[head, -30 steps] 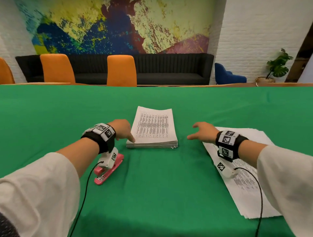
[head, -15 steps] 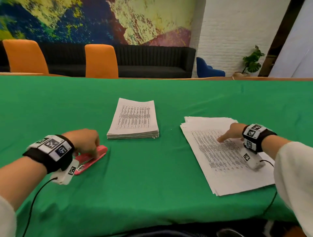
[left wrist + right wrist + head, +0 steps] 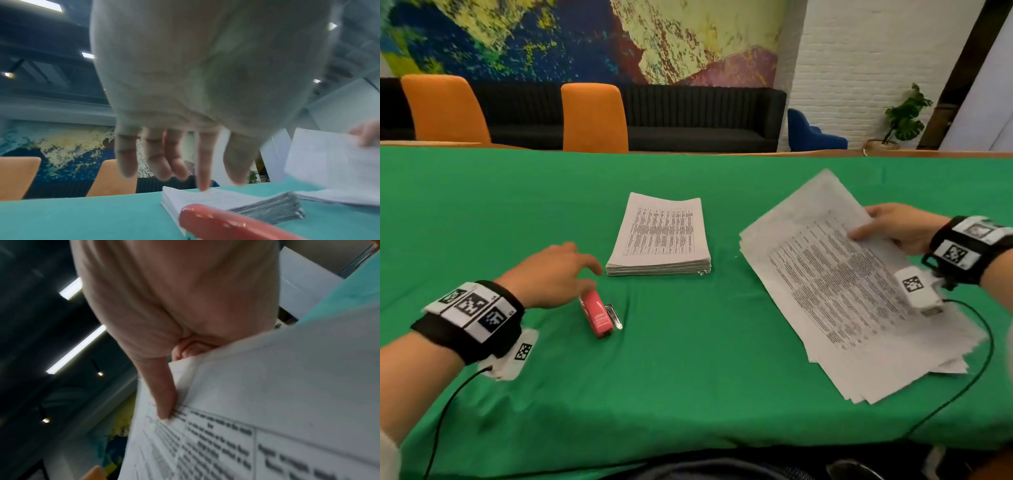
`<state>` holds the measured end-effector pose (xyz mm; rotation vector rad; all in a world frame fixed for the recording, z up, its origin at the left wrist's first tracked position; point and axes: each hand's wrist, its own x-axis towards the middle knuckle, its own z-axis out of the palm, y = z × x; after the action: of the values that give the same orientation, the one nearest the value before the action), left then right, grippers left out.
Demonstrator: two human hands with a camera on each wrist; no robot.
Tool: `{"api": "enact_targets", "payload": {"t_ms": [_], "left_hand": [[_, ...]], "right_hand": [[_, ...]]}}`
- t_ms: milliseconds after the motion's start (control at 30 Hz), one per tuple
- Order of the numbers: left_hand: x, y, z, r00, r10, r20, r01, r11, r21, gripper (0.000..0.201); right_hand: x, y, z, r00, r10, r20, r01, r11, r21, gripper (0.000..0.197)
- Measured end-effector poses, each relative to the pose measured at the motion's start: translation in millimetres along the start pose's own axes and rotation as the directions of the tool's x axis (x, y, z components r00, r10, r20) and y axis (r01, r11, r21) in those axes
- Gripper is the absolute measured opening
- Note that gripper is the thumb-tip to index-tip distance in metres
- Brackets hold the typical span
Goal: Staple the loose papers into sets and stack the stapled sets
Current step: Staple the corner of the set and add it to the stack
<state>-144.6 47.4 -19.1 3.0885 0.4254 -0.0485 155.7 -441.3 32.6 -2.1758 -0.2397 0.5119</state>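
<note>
**Papers lifted on the right, stapler under the left**

Green cloth (image 3: pixel 688 359) covers the table, with orange chairs (image 3: pixel 594 118) and a dark sofa (image 3: pixel 688 116) beyond its far edge. At centre sits the stapled stack (image 3: pixel 659 236), squared. Just left of it the pink stapler (image 3: pixel 597 313) lies on the cloth, the left hand (image 3: pixel 551 274) above it, fingers spread and loose. The right hand (image 3: pixel 893 228) pinches several sheets (image 3: pixel 822 219), raising them off the loose papers (image 3: pixel 859 325) near the table's right edge.
</note>
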Motion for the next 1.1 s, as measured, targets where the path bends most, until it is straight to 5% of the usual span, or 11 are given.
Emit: {"api": "enact_targets", "payload": {"t_ms": [67, 133, 200, 300, 400, 533, 600, 700, 833, 1000, 1100], "left_hand": [[-5, 3, 0, 0.990, -0.136, -0.034, 0.135, 0.990, -0.032, 0.033], [-13, 13, 0, 0.975, -0.215, 0.062, 0.221, 0.970, -0.104, 0.042], [-18, 22, 5, 0.959, -0.247, 0.142, 0.271, 0.945, -0.184, 0.052], [-21, 31, 14, 0.955, -0.267, 0.132, 0.289, 0.938, -0.193, 0.067], [-19, 32, 22, 0.951, -0.256, 0.176, 0.298, 0.910, -0.287, 0.076], [-17, 29, 23, 0.955, -0.241, 0.171, 0.289, 0.883, -0.369, 0.077], [-18, 25, 23, 0.951, -0.252, 0.180, 0.301, 0.888, -0.348, 0.080], [-19, 15, 19, 0.943, -0.250, 0.217, 0.308, 0.904, -0.297, 0.056], [-20, 13, 13, 0.956, -0.223, 0.189, 0.268, 0.927, -0.262, 0.023], [-12, 34, 5, 0.990, -0.130, 0.051, 0.139, 0.936, -0.324, 0.024], [-10, 54, 3, 0.998, -0.025, 0.051, 0.042, 0.929, -0.369, 0.034]], "right_hand": [[-15, -23, -8, 0.994, -0.089, 0.067, 0.088, 0.996, 0.027, 0.045], [-28, -48, -15, 0.975, -0.160, 0.156, 0.157, 0.987, 0.030, 0.060], [-40, -73, -16, 0.946, -0.211, 0.248, 0.212, 0.977, 0.020, 0.063], [-53, -111, 5, 0.891, -0.256, 0.375, 0.287, 0.957, -0.028, 0.039], [-53, -132, 47, 0.861, -0.252, 0.442, 0.367, 0.909, -0.197, 0.047], [-34, -131, 140, 0.834, -0.250, 0.492, 0.508, 0.695, -0.508, 0.032], [-24, -117, 188, 0.815, -0.237, 0.529, 0.550, 0.603, -0.577, 0.045], [-17, -96, 235, 0.805, -0.269, 0.529, 0.582, 0.535, -0.613, 0.080], [-37, -85, 252, 0.684, -0.393, 0.614, 0.727, 0.439, -0.528, 0.063], [-58, -61, 267, 0.615, -0.214, 0.759, 0.778, 0.321, -0.540, 0.069], [-62, -56, 259, 0.636, -0.253, 0.729, 0.755, 0.399, -0.520, 0.065]]}}
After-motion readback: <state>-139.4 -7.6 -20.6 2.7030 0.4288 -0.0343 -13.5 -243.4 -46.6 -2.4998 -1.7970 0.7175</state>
